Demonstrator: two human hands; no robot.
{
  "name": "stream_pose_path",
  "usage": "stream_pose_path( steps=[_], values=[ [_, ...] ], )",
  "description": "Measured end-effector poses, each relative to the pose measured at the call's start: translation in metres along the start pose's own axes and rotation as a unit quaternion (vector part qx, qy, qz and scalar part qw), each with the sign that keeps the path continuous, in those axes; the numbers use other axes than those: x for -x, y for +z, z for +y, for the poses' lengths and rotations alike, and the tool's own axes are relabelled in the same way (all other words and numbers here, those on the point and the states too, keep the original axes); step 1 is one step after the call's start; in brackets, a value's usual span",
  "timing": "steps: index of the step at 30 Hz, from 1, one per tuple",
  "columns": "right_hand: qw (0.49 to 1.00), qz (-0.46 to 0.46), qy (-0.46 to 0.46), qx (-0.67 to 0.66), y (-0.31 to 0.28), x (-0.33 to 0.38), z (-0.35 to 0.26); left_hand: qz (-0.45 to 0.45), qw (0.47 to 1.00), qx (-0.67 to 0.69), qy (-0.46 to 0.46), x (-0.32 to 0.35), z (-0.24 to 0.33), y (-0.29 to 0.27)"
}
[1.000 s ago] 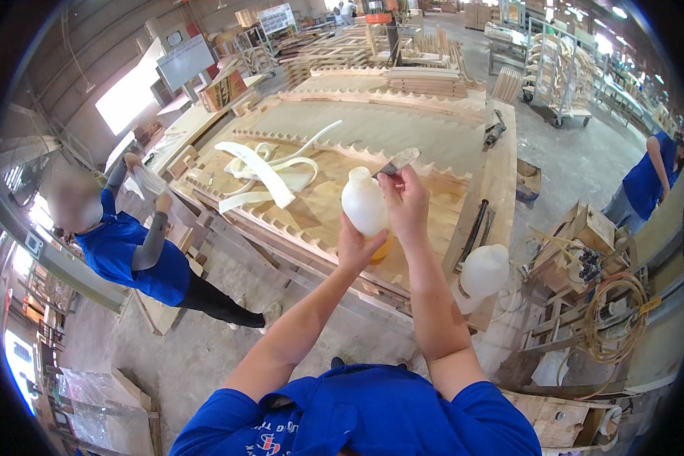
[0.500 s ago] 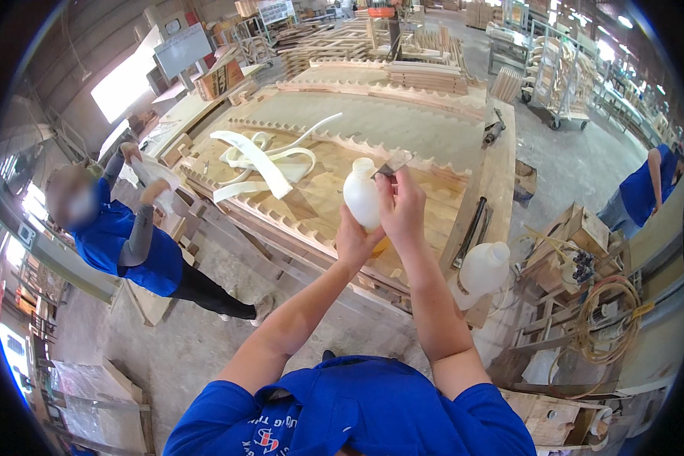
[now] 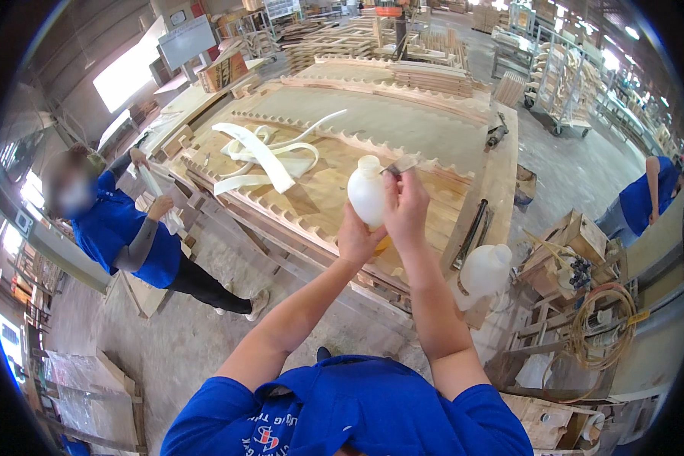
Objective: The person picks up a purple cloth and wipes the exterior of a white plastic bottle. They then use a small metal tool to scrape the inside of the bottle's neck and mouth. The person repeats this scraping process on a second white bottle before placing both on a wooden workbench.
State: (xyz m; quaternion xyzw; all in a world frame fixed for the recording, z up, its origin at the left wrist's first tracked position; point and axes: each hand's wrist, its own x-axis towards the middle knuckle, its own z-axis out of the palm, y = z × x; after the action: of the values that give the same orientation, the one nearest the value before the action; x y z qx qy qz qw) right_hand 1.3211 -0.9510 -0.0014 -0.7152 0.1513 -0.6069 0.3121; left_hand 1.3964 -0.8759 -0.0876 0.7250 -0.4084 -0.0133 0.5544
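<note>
A white plastic bottle [image 3: 365, 188] with an uncapped neck stands upright in the grip of my left hand [image 3: 357, 240], whose fingers wrap its lower part. Beside the bottle's neck, my right hand [image 3: 407, 207] pinches a small, flat grey-brown piece [image 3: 404, 163]; its exact kind is unclear. The right hand's lower edge is close to the left fingers, and both hands are over the near edge of the wooden workbench [image 3: 425, 266]. White foam-like strips [image 3: 262, 158] lie in a loose heap on the bench to the left.
Another white bottle [image 3: 485, 270] stands at the bench's right corner, near a dark long tool [image 3: 471, 234]. An air tool [image 3: 497, 131] lies farther back. Notched wooden rails [image 3: 387, 144] cross the bench. A co-worker in blue [image 3: 133, 228] stands left, handling white material. Coiled hoses [image 3: 604, 327] hang right.
My hands keep the same hold on the bottle and the flat piece, with only a slight shift. The co-worker's hands and the white material have moved a little lower.
</note>
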Motion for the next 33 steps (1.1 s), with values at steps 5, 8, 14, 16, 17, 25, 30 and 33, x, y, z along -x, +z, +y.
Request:
stream_pose_path(
  steps=[5,8,14,16,17,25,30,33],
  values=[
    [1.000,-0.002,0.024,-0.016,0.001,0.001,0.002,0.009,0.999,-0.039,0.027,0.000,0.004,0.001],
    [0.998,-0.005,-0.050,0.025,0.008,0.006,-0.002,0.009,1.000,-0.021,0.009,-0.001,0.000,0.002],
    [0.998,0.059,0.005,-0.011,0.002,-0.006,0.024,0.021,0.997,0.022,0.075,-0.008,-0.025,0.018],
    [0.995,0.083,0.046,0.017,-0.004,-0.009,0.038,-0.020,0.976,0.196,0.093,-0.011,-0.019,0.023],
    [0.994,0.068,0.076,0.033,-0.006,-0.006,0.037,-0.054,0.970,0.221,0.090,-0.013,-0.020,0.020],
    [0.989,0.037,0.086,-0.112,-0.021,0.033,0.010,-0.081,0.985,0.141,0.058,-0.013,-0.014,-0.013],
    [0.989,-0.007,0.040,-0.143,-0.048,0.039,-0.042,0.019,0.965,-0.052,0.258,0.055,0.000,-0.020],
    [0.982,0.000,0.026,-0.189,-0.074,0.045,-0.057,-0.218,0.952,-0.009,0.213,0.067,0.020,0.004]
  ],
)
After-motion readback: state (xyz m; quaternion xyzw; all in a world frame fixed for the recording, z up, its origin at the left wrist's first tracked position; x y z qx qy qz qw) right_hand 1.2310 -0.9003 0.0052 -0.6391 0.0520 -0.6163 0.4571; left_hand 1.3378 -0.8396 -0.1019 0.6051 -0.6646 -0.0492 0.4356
